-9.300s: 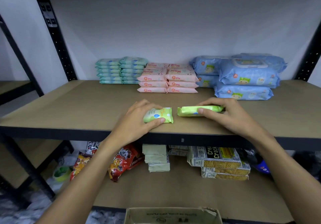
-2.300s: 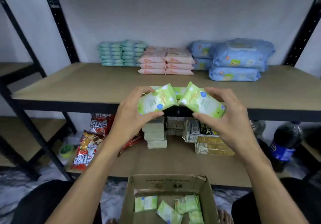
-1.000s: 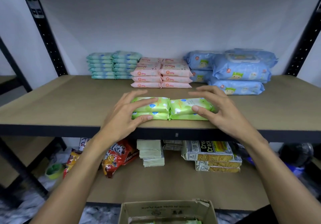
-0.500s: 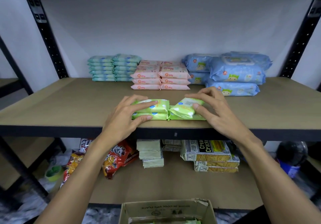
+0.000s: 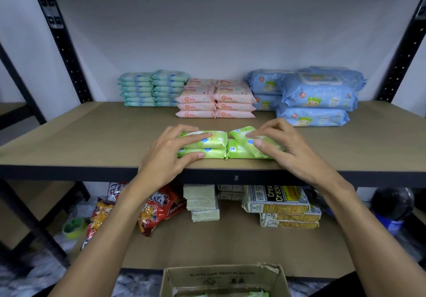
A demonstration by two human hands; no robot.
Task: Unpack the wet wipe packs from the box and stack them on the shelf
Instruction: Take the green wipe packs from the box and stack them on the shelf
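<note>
While green packs [image 5: 237, 152] sit in two stacks at shelf [image 5: 92, 140] front edge: left hand [image 5: 168, 156] fingers spread, flat over left stack [image 5: 205, 147]; right hand [image 5: 288, 149] fingers curled, pinching tilted top pack [image 5: 244, 135]. Packs look light, soft, slick-filmed; likely to slide, so grip long sides

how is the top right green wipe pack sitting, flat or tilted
Tilted: the top green plastic wipe pack slants across the green pack beneath it, under the right hand, unlike the squared left stack.
</note>
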